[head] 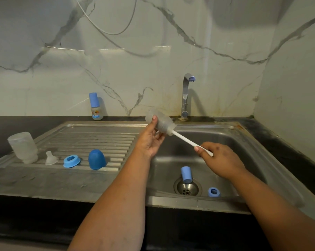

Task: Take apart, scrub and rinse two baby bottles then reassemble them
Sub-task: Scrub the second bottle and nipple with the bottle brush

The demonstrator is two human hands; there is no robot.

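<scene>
Head view, left to right. On the draining board (91, 140): 1 clear bottle body (23, 147) standing mouth-down, 1 clear teat (51, 158) beside it, 1 blue screw ring (72, 161), 1 dark blue dome cap (96, 161). All four apart from each other, none touching. Behind, on the counter against the wall: 1 small capped bottle (96, 106), upright, blue cap on.

Left hand (150, 140) grips a second clear bottle body (159, 121) over the sink's left edge, tilted, mouth pointing down-right. 1 white brush handle (187, 142) runs out of its mouth; brush head is inside, blurred through the plastic. Right hand (219, 157) pinches the handle's lower end, fingers curled around it.

Tap (186, 96) stands behind the sink (258, 160), no water visible. In the basin: 1 light blue cap (186, 175) lying on the drain (187, 187), 1 light blue ring (214, 192) just right of the drain.

Count: 3 bottle bodies, 3 caps, 2 loose rings, 1 loose teat.
</scene>
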